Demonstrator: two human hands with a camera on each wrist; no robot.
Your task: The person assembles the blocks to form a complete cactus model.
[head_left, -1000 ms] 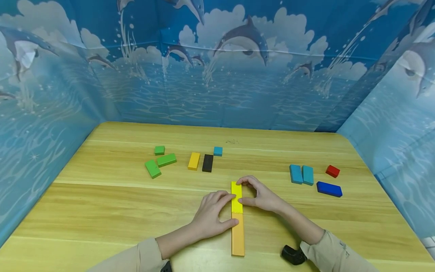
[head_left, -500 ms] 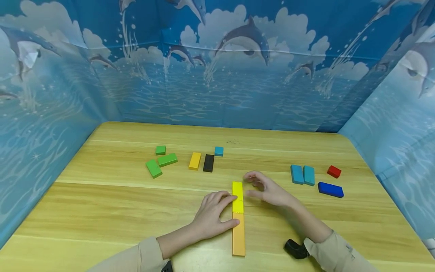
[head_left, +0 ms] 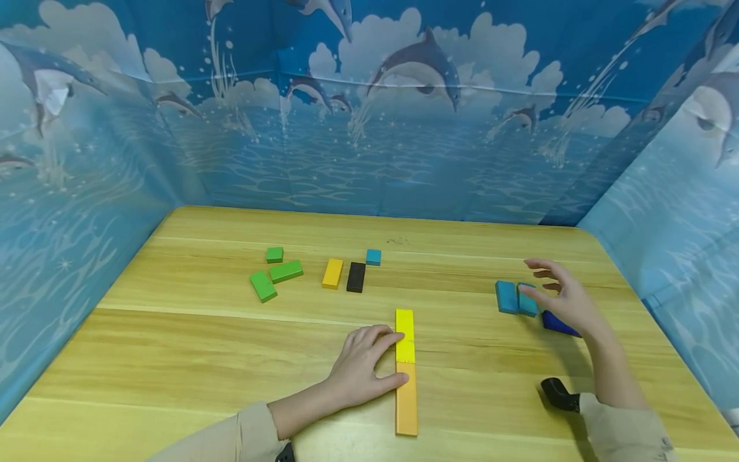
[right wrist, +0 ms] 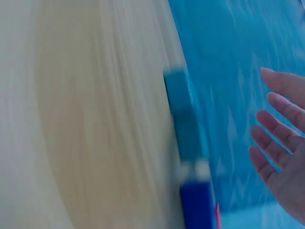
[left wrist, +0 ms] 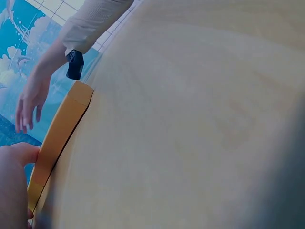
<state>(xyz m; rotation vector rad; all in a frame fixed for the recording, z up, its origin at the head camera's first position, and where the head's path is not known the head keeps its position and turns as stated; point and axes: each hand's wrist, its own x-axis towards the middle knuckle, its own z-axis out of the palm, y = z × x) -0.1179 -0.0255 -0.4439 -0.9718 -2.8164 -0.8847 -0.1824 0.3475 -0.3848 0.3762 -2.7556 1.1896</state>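
Observation:
My left hand (head_left: pixel 359 367) rests beside a line of two blocks in the head view. Its thumb touches the long orange block (head_left: pixel 407 407), and its index finger touches the bright yellow block (head_left: pixel 405 350) set end to end beyond it. On the right, my right hand (head_left: pixel 570 305) hovers over two blue-teal blocks, the left one (head_left: pixel 506 297) and the right one (head_left: pixel 526 307), its fingers spread and holding nothing. The dark blue block (head_left: pixel 557 324) lies partly under that hand. In the right wrist view a red block (right wrist: pixel 218 215) shows only as a sliver.
Three green blocks (head_left: pixel 286 271) lie at the back left of the wooden table (head_left: pixel 173 359). Nearer the middle are an amber block (head_left: pixel 332 274), a black block (head_left: pixel 356 277) and a small blue block (head_left: pixel 373 257). A dolphin-print curtain (head_left: pixel 323 173) encloses the table.
My right hand has let go of the yellow block and moved right, over the blue-teal blocks, covering the red one in the head view. The left hand has stayed in place.

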